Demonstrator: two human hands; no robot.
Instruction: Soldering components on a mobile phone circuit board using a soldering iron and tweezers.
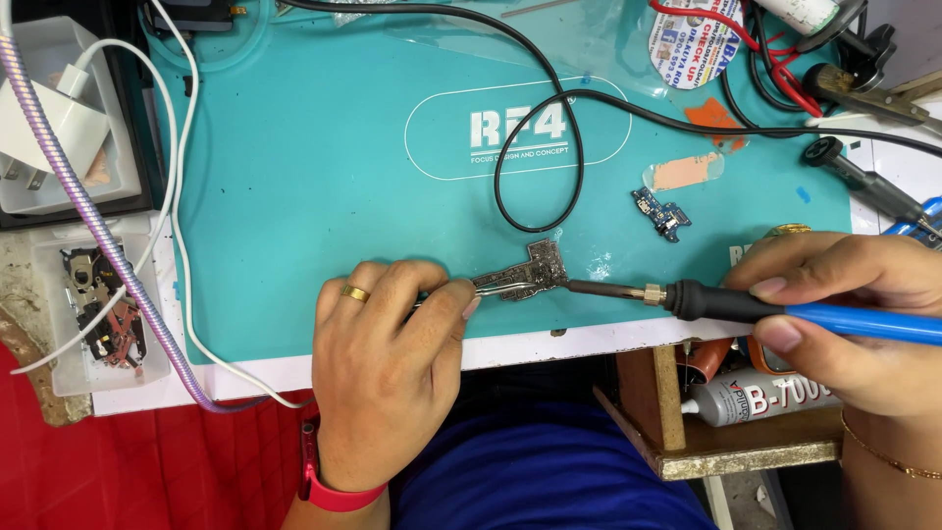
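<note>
My left hand (388, 368), with a gold ring and a red wristband, grips tweezers (496, 287) that pinch a small dark circuit board (542, 267) lying on the teal work mat (294, 196). My right hand (849, 319) holds a soldering iron (746, 306) with a blue and black handle. Its metal tip touches the right edge of the board. A small blue circuit board (659, 213) lies loose on the mat above the iron.
A black cable (579, 147) loops across the mat. A white charger (59, 123) and white and braided cables (98, 226) lie at the left, by a clear box of parts (98, 314). A glue tube (756, 397) rests on a wooden shelf at lower right. Tools crowd the top right.
</note>
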